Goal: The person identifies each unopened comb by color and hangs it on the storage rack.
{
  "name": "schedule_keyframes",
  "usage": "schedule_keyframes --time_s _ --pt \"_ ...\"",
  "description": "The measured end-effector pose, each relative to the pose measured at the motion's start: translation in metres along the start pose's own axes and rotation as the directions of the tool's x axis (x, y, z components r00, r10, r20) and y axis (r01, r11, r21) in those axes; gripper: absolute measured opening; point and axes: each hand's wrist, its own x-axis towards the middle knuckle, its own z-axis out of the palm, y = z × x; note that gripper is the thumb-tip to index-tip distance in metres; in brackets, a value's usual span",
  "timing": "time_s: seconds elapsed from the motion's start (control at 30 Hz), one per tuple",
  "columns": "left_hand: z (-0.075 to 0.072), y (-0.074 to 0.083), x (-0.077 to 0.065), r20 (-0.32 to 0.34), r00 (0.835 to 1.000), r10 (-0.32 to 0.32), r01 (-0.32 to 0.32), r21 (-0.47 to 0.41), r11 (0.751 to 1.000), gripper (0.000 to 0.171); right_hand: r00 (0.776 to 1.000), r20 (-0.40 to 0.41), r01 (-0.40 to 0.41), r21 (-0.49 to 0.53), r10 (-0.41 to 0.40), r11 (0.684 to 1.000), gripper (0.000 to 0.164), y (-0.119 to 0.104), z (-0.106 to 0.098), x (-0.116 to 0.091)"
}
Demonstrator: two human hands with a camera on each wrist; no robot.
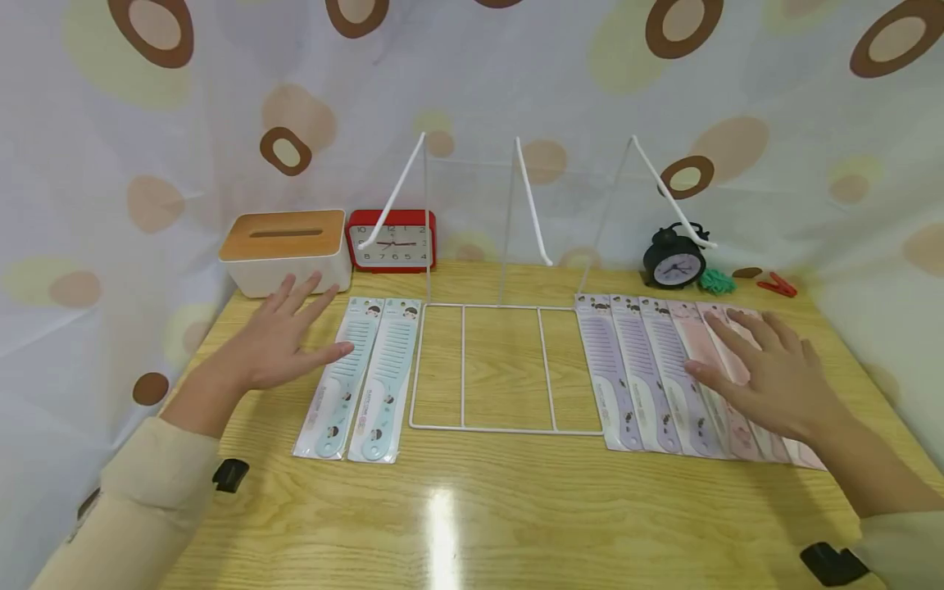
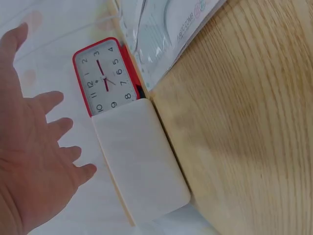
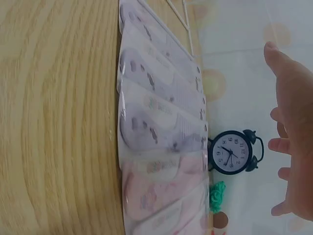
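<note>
In the head view my left hand (image 1: 283, 340), fingers spread, hovers beside two packaged light-blue combs (image 1: 369, 385) on the left of the table. Over the pink packaged combs (image 1: 704, 344) at the right, my right hand (image 1: 782, 377) is held with its fingers spread. Three purple packaged combs (image 1: 637, 377) lie in a row next to the pink ones, partly overlapping. A white wire rack (image 1: 509, 431) with three raised prongs stands between the two groups. Both hands are empty; the wrist views show the left palm (image 2: 34, 161) and right hand (image 3: 298, 137) above the table.
Along the back stand a white tissue box (image 1: 288, 266) with a wooden lid, a red clock (image 1: 391, 242) and a black alarm clock (image 1: 673, 258). A green scrunched item (image 1: 717, 282) and a red clip (image 1: 778, 285) lie at the back right. A patterned curtain (image 1: 472, 90) hangs behind.
</note>
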Motion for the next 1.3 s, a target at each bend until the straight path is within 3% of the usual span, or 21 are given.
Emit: schedule_keyframes --time_s 0.3,0.43,0.57,0.67,0.87,1.0,1.17,1.3 --pt "0.009 -0.012 0.013 0.021 1.0 -0.007 0.01 -0.129 0.992 0.085 0.998 -0.042 0.054 0.114 -0.05 0.992 0.07 -0.021 0.017 0.004" --pt "0.014 -0.019 0.017 0.012 1.0 -0.006 0.008 -0.187 0.982 0.078 0.998 0.017 0.055 0.215 -0.06 0.975 0.068 -0.035 0.024 0.006" --pt "0.021 -0.028 0.026 0.024 0.999 -0.034 0.039 -0.304 0.952 0.075 0.995 0.064 0.059 0.287 -0.081 0.956 0.067 -0.046 0.033 0.01" --pt "0.024 -0.037 0.036 0.028 0.996 -0.09 0.093 -0.408 0.908 0.071 0.992 0.079 0.068 0.345 -0.101 0.936 0.066 -0.053 0.04 0.013" --pt "0.029 -0.047 0.05 0.006 0.979 -0.202 0.171 -0.556 0.813 0.061 0.985 0.149 0.006 0.479 -0.088 0.878 0.065 -0.064 0.056 0.018" --pt "0.035 -0.051 0.056 0.024 0.968 -0.248 0.212 -0.602 0.77 0.058 0.98 0.18 -0.037 0.56 -0.079 0.827 0.062 -0.07 0.064 0.018" --pt "0.042 -0.052 0.065 0.057 0.968 -0.246 0.225 -0.638 0.736 0.057 0.972 0.215 -0.078 0.676 -0.094 0.733 0.061 -0.075 0.074 0.013" --pt "0.047 -0.052 0.072 0.058 0.973 -0.224 0.208 -0.644 0.736 0.056 0.967 0.217 -0.071 0.735 -0.136 0.674 0.065 -0.077 0.085 0.01"
